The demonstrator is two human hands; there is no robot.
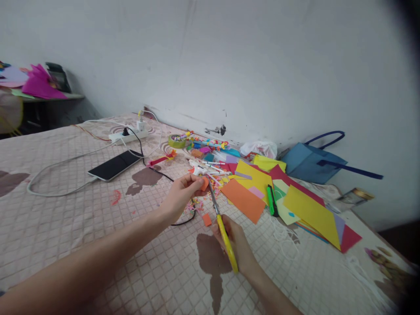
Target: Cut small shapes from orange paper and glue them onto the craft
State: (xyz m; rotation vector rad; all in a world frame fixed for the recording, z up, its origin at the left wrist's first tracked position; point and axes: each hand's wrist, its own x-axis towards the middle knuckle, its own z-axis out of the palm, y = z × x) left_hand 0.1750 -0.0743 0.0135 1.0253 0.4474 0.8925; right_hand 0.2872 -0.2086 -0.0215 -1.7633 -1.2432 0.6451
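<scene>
My left hand (183, 192) pinches a small orange paper piece (205, 184) near the middle of the view. Around the yellow handles of a pair of scissors (225, 238) my right hand (238, 245) is closed. The scissor blades point up and away, their tips beside the orange piece. Another small orange piece (207, 219) lies on the cloth between my hands. Just beyond my left hand are tiny paper scraps (197, 204) and several white sticks (215, 167).
Coloured paper sheets (244, 200) and a green cutter (271, 200) lie right of the scissors. A phone (115, 166), cables and a power strip (128, 136) are at left. Against the wall stands a blue bag (313, 162); a tape roll (176, 141) sits at the back.
</scene>
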